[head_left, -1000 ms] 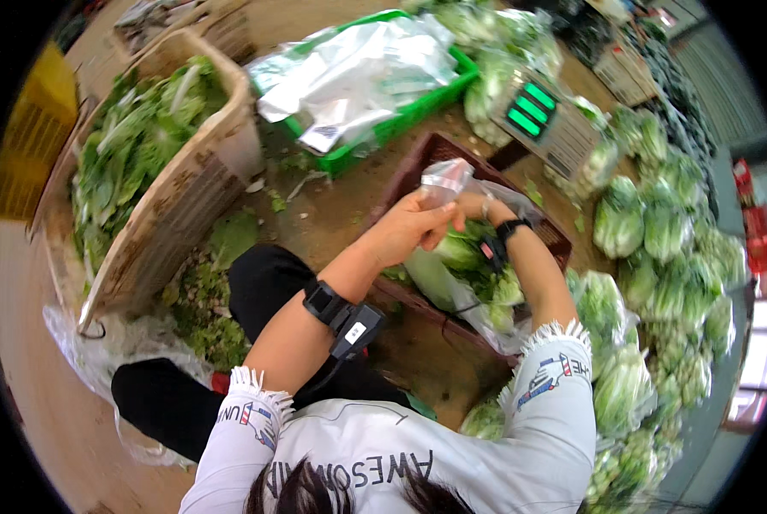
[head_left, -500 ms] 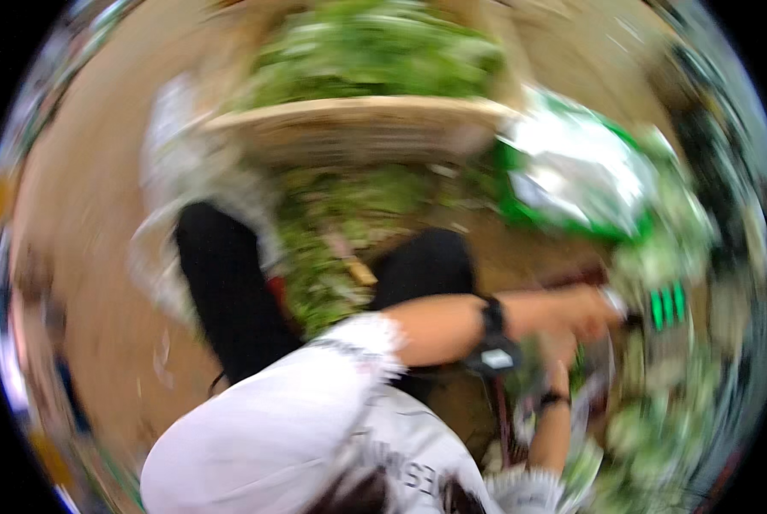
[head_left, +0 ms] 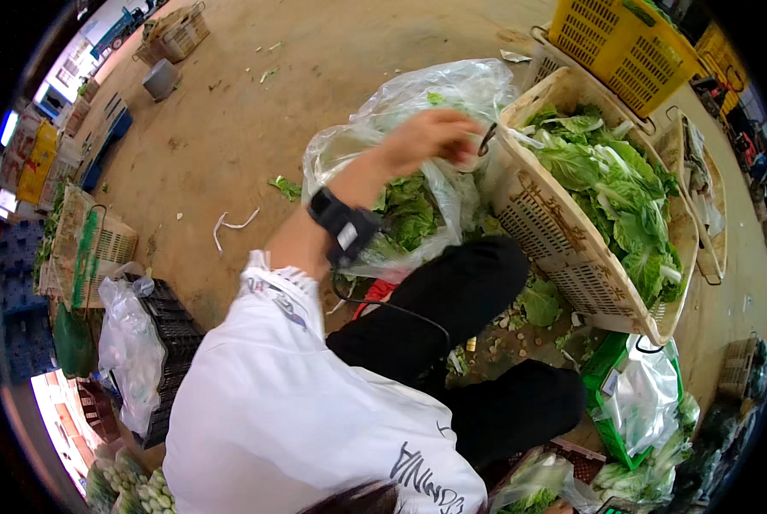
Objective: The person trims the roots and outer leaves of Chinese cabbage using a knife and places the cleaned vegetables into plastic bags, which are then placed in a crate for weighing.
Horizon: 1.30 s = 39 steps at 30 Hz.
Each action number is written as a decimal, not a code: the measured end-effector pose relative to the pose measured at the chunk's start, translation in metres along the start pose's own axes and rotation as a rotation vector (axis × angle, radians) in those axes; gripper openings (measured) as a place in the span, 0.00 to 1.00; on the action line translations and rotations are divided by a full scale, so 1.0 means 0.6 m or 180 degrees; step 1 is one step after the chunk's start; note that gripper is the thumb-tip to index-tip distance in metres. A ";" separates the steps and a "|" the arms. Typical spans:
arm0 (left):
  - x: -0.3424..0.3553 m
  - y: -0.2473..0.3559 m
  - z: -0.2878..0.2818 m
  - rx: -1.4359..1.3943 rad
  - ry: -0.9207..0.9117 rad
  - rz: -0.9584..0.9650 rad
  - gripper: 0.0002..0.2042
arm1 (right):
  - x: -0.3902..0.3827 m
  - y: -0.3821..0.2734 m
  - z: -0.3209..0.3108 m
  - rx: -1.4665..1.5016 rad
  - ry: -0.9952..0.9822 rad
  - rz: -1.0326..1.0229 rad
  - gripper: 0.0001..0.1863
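Observation:
My left hand (head_left: 431, 140) hangs over a clear plastic bag (head_left: 332, 154), close to the black wire handle of a cream crate (head_left: 542, 227). Its fingers bend downward and are smeared by motion, so a hold on anything cannot be made out. Green leaves (head_left: 407, 210) lie inside the bag. Leafy cabbage trimmings (head_left: 628, 201) heap up in the crate. At the lower edge only a sliver of my right hand (head_left: 559, 508) shows, beside a bagged cabbage (head_left: 533, 484); its fingers are hidden.
A yellow crate (head_left: 611, 47) stands beyond the cream one. To the right, a green crate (head_left: 606, 394) holds clear plastic bags (head_left: 645, 398). A black crate (head_left: 169, 343) draped with plastic is at left. Loose leaves (head_left: 539, 301) and scraps litter the ground by my knees.
The view has swung left. My left hand has gone from beside my right hand, at the lower right, to above the plastic bag. My right hand has almost left the picture.

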<state>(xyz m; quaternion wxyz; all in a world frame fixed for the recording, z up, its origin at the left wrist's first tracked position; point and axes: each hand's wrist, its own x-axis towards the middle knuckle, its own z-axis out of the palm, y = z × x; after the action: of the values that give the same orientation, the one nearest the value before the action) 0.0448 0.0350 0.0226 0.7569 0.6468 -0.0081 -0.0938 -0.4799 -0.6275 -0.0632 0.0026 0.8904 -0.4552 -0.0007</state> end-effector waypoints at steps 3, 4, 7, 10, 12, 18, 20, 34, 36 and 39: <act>0.021 -0.234 -0.186 0.1484 0.0945 -0.0432 0.14 | -0.080 -0.404 -0.187 0.0991 0.0613 -0.1019 0.12; -0.051 -0.346 -0.239 0.3624 0.0627 0.0019 0.12 | -0.069 -0.502 -0.206 0.1932 0.0274 -0.1809 0.09; -0.093 -0.388 -0.204 0.3320 -0.0196 -0.0781 0.12 | -0.066 -0.626 -0.218 0.1937 -0.0267 -0.2292 0.11; -0.191 -0.333 -0.176 0.3537 -0.1544 -0.1678 0.14 | -0.033 -0.852 -0.164 0.3071 -0.1996 -0.2556 0.11; -0.266 -0.384 -0.246 0.3463 -0.1146 -0.1934 0.15 | -0.061 -0.948 -0.113 0.3438 -0.3018 -0.2375 0.13; -0.250 -0.344 -0.264 0.0044 0.1137 -0.2863 0.15 | -0.179 -1.181 0.086 0.3640 -0.5807 -0.2287 0.21; -0.240 -0.356 -0.277 -0.1414 0.2450 -0.1945 0.14 | -0.216 -1.201 0.167 0.2988 -0.4959 -0.3372 0.20; -0.068 -0.298 -0.362 0.3999 0.0135 -0.3390 0.25 | -0.259 -1.161 0.206 0.1373 -0.2430 -0.4834 0.21; -0.082 -0.322 -0.342 0.4481 0.1061 -0.3018 0.28 | -0.227 -1.152 0.250 0.1256 -0.2323 -0.4773 0.21; -0.107 -0.350 -0.345 0.4404 0.1290 -0.2963 0.32 | -0.218 -1.147 0.260 0.1052 -0.2270 -0.4782 0.20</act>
<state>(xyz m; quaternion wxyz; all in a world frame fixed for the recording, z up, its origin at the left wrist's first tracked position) -0.0182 0.2164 -0.2100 0.0634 0.9047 0.3382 -0.2514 0.0007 -0.1194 -0.2228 -0.2724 0.8917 0.2894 -0.2164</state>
